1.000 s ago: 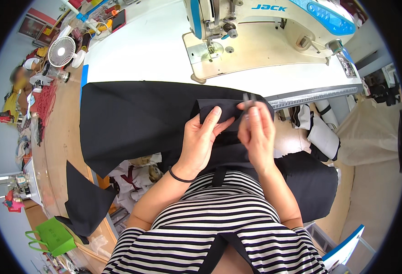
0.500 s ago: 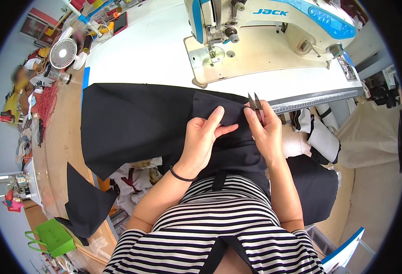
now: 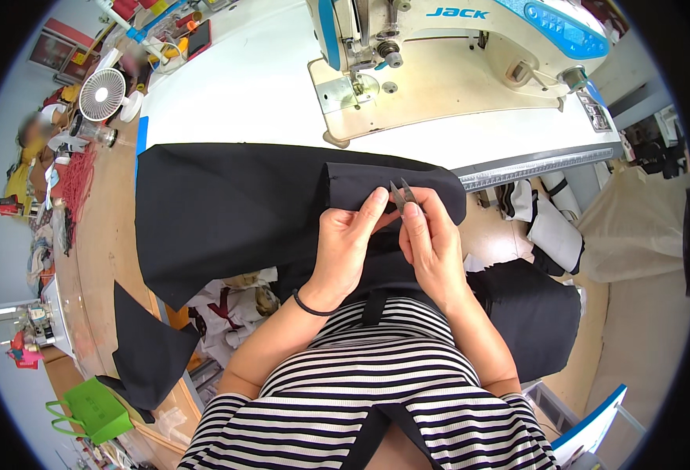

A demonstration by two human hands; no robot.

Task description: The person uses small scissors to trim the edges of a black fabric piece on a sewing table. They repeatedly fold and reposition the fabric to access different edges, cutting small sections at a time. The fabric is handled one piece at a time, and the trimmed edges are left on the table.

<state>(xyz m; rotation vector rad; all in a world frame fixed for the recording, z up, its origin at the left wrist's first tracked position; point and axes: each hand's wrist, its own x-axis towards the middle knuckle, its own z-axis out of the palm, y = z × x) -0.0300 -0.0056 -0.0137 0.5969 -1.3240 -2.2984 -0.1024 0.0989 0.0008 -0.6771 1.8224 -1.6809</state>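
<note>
On the near side of the white-and-blue sewing machine [image 3: 509,35], a broad piece of smooth black fabric [image 3: 223,211] drapes over the front edge of the white worktop [image 3: 235,94]. The left hand [image 3: 345,243], nearly closed, pinches its folded part between thumb and fingers. The right hand [image 3: 432,247] curls around small dark metal snips [image 3: 398,200], their parted, pointed blades aimed towards the machine.

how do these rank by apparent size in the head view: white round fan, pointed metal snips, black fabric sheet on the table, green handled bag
1. Black fabric sheet
2. Green handled bag
3. White round fan
4. Pointed metal snips
</note>
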